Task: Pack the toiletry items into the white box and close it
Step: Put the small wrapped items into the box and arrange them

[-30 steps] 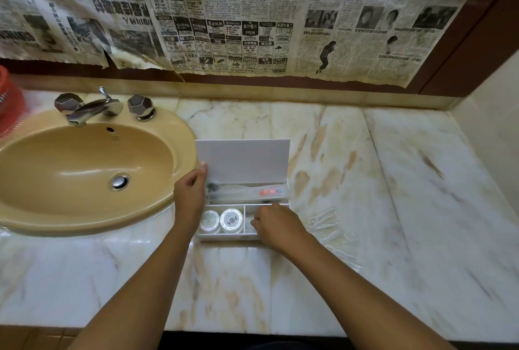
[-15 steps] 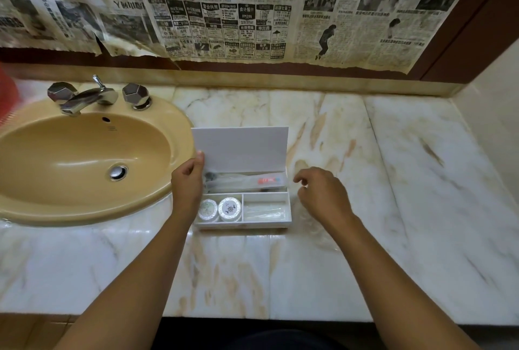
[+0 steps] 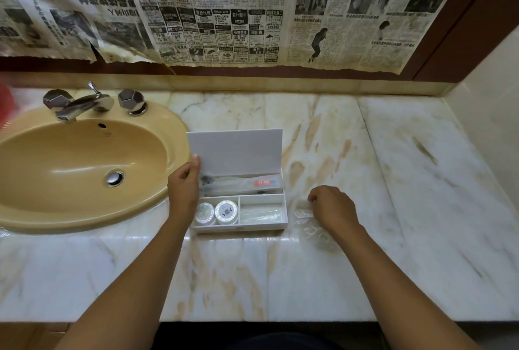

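just beside a yellow sink (image 3: 84,164), the left hand (image 3: 184,187) holds the left edge of the white box (image 3: 238,209), thumb pressed to the corner of its raised lid (image 3: 234,150). the right hand (image 3: 332,208) rests to the right of the box with fingers curled down onto clear plastic packets (image 3: 311,226) lying on the counter; whether it grips one cannot be told. the box sits open on the marble counter (image 3: 393,209), lid standing upright at the back. inside, a wrapped toothbrush (image 3: 241,185) with a red label lies along the long rear compartment. two round white containers (image 3: 216,212) sit side by side in the front left compartment, and a clear packet (image 3: 262,213) fills the front right one. beyond the sink, a chrome tap (image 3: 81,105) with two faceted knobs faces the basin. yellowed newspaper (image 3: 224,13) covers the wall above the counter, and a red object (image 3: 5,102) shows blurred at the far left edge.
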Motion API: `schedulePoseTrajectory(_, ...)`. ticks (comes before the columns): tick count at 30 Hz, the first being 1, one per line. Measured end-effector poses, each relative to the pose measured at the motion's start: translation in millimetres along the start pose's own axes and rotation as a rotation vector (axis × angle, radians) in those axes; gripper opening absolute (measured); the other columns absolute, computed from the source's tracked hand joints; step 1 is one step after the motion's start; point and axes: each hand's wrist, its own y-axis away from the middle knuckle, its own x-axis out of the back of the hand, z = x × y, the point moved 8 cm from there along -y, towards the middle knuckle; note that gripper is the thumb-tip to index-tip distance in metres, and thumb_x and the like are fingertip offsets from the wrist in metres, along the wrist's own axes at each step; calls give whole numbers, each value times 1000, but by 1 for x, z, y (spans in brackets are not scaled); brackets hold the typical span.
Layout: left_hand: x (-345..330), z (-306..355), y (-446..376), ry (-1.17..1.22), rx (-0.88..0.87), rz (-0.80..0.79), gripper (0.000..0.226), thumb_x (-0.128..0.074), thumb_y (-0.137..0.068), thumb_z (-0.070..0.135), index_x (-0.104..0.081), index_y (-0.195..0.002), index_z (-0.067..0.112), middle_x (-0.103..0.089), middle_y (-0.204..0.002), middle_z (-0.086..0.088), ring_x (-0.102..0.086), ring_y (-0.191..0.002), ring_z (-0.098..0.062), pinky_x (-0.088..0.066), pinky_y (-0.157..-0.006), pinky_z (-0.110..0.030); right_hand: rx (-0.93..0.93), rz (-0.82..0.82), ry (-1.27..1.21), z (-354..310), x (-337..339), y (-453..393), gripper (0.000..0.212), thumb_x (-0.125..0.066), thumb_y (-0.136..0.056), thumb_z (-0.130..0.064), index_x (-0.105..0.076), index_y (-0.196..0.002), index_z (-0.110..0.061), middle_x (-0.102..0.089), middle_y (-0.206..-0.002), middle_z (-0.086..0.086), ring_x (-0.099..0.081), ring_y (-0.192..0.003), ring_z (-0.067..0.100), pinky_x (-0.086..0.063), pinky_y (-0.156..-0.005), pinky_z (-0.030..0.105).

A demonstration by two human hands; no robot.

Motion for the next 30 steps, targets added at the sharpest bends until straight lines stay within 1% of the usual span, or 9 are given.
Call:
schedulePoseTrajectory(2, 0, 1, 1, 5, -2, 5, 58, -55, -103, 35, -40, -68, -10, -35, -71, -10, -30, -70, -23, -28, -66, -31, 12, 45, -31, -2, 4, 0, 33, -45, -86, 2, -68, -100, -18, -68, -102, 5, -62, -86, 25, -40, -67, 25)
schedulePoseTrajectory(5, 0, 2, 2, 6, -9, 5, 58, -55, -103, 34, -39, -67, -8, -32, -70, -10, -29, -69, -23, -27, -66, -32, 44, 110, -74, -9, 11, 0, 25, -47, -90, -4, -67, -96, -18, -69, -94, 3, -61, -77, 23, -42, -63, 25)
schedulePoseTrajectory(8, 1, 2, 1, -1, -7, 10, 57, -55, -103, 33, -37, -65, -6, -31, -70, -10, -27, -69, -23, -26, -67, -32, 126, 170, -117, -27, 24, 3, 20, -48, -94, -12, -66, -100, -17, -68, -98, 1, -62, -81, 23, -47, -67, 29)
schedulePoseTrajectory(13, 0, 3, 2, 3, -14, 9, 56, -55, -103, 32, -36, -64, -4, -29, -69, -10, -26, -67, -22, -26, -62, -31, 275, 243, -181, -69, 48, 18, 20, -49, -96, -19, -67, -106, -18, -66, -103, -2, -62, -86, 20, -47, -71, 29)
schedulePoseTrajectory(17, 0, 3, 2, 16, -12, 6, 56, -54, -103, 31, -37, -65, -5, -30, -69, -10, -28, -65, -20, -28, -60, -28, 350, 189, -179, -98, 40, 25, 18, -52, -93, -18, -69, -97, -19, -65, -102, -3, -62, -88, 21, -47, -71, 28)
schedulePoseTrajectory(20, 0, 5, 3, 8, -14, 13, 50, -55, -103, 30, -38, -62, 6, -27, -64, -8, -29, -55, -10, -30, -53, -19, 399, 125, -83, -116, 16, 26, 20, -51, -87, -10, -69, -83, -19, -69, -99, -1, -64, -84, 24, -45, -67, 27)
schedulePoseTrajectory(24, -1, 6, 4, 14, -18, 10, 49, -54, -103, 29, -39, -61, 9, -26, -62, -7, -29, -52, -6, -30, -50, -17, 394, -23, 66, -127, -14, 25, 19, -53, -84, 0, -68, -87, -10, -68, -90, 10, -65, -84, 29, -39, -63, 25)
schedulePoseTrajectory(28, 0, 6, 2, -5, -26, 9, 51, -54, -103, 30, -32, -60, 14, -22, -60, 0, -23, -56, -8, -22, -52, -22, 374, -87, 114, -128, -23, 25, 21, -49, -84, 5, -65, -95, -5, -68, -101, 14, -64, -96, 31, -48, -77, 32)
schedulePoseTrajectory(30, -2, 8, 4, 1, -22, 9, 50, -54, -104, 27, -33, -60, 13, -22, -60, -1, -25, -51, -5, -25, -50, -18, 367, -111, 124, -126, -25, 25, 23, -50, -85, 3, -63, -103, -5, -66, -108, 14, -63, -100, 31, -48, -80, 32)
